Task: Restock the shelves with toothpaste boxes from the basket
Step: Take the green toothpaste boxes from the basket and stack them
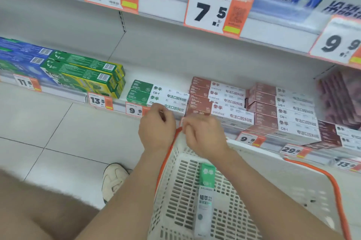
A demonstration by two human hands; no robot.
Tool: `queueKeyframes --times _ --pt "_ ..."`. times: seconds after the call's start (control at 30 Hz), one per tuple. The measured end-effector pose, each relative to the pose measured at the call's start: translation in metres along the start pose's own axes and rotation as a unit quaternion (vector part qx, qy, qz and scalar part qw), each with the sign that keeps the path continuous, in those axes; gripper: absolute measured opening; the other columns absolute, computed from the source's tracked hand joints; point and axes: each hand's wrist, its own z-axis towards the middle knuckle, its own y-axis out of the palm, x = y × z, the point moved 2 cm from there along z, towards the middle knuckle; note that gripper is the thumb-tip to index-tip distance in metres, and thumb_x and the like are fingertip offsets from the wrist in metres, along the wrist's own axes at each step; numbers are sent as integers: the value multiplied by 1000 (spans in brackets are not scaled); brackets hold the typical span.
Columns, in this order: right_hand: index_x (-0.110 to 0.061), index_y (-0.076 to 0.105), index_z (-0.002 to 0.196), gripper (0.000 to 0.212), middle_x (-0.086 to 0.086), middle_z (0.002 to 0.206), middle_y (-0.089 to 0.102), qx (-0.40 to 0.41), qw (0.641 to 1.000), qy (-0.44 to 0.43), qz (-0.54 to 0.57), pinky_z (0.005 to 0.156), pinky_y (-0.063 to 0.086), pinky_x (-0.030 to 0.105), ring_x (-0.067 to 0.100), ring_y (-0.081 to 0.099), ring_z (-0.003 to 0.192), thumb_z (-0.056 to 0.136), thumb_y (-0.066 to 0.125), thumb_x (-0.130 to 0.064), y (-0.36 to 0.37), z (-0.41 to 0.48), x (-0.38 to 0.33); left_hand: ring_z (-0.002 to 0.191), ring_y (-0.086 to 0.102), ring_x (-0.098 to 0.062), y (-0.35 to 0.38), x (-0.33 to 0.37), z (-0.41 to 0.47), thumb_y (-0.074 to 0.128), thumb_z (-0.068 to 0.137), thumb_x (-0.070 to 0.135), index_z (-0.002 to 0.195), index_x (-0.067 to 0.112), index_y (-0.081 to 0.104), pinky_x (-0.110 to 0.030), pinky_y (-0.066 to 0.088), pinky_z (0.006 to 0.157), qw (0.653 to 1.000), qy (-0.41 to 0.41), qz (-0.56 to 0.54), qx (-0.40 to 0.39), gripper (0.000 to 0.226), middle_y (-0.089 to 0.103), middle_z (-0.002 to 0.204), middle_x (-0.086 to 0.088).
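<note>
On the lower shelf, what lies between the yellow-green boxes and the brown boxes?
A short stack of green-and-white boxes lies between the yellow-green boxes and the brown boxes. The head view shows this.

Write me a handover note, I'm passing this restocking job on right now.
Left hand: fingers curled at the shelf edge by the green boxes; can't tell if it grips anything.
Right hand: curled by the brown boxes; grip also unclear.
Basket: one last box lies inside.
Done: green and brown stacks are on the shelf.
Left: probably shelve the last box with the green ones.
</note>
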Motion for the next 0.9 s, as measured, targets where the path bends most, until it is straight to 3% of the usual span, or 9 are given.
queueKeyframes --times 0.13,0.2,0.3,0.4,0.53,0.63,0.7,0.77,0.9 --pt "-20 62 73 24 -4 66 64 -75 993 81 -34 56 53 37 25 61 59 82 40 -22 0 -93 44 79 55 -21 6 24 -51 64 86 20 89 17 65 -33 41 59 961 254 101 -34 4 61 80 3" --pt "-18 64 85 25 2 77 69 -176 967 176 -64 63 56 39 29 67 72 90 40 -25 15 -128 66 81 57 -24 13 25 -71 59 85 23 86 16 63 -35 44 62 928 335 122 -104 8 61 81 1" --pt "-15 51 109 22 3 89 63 -302 890 339 -52 68 57 39 28 64 81 97 52 -34 45 -167 81 85 64 -24 22 11 -93 54 94 30 96 23 62 -35 50 65 886 269 216 -310 11 68 86 3" --pt "-17 43 112 42 -2 93 58 -291 836 464 32 64 52 34 18 64 82 91 66 -46 65 -195 72 91 65 -25 26 -13 -109 51 99 27 103 26 66 -39 56 77 788 187 311 -497 15 70 99 1" --pt "-16 46 117 54 0 106 62 -264 817 510 52 68 51 33 20 67 95 87 74 -51 90 -215 61 96 65 -23 29 -27 -118 49 101 22 107 23 68 -39 57 87 723 146 364 -568 20 66 105 3" --pt "-15 54 106 43 0 93 66 -253 809 524 83 64 60 35 14 67 76 81 78 -40 95 -212 58 100 66 -25 35 -29 -111 47 101 22 110 19 70 -44 57 90 721 109 368 -577 25 70 111 -2" --pt "-18 54 93 36 -4 78 65 -250 812 518 101 50 53 30 9 62 60 76 79 -37 84 -206 56 101 67 -27 36 -29 -105 47 99 20 110 15 70 -47 56 92 738 87 358 -565 26 72 113 -6" --pt "-21 54 86 34 -5 76 65 -255 817 494 151 51 45 27 10 62 61 73 81 -37 70 -201 60 94 65 -27 37 -27 -98 48 100 19 103 13 68 -46 56 87 766 56 342 -541 21 72 113 -10" --pt "-14 66 107 31 4 88 74 -251 726 494 407 74 58 34 18 72 77 81 65 -30 34 -190 61 89 69 -23 30 -4 -87 56 102 35 110 11 61 -37 59 71 825 -73 235 -509 26 69 103 -8"
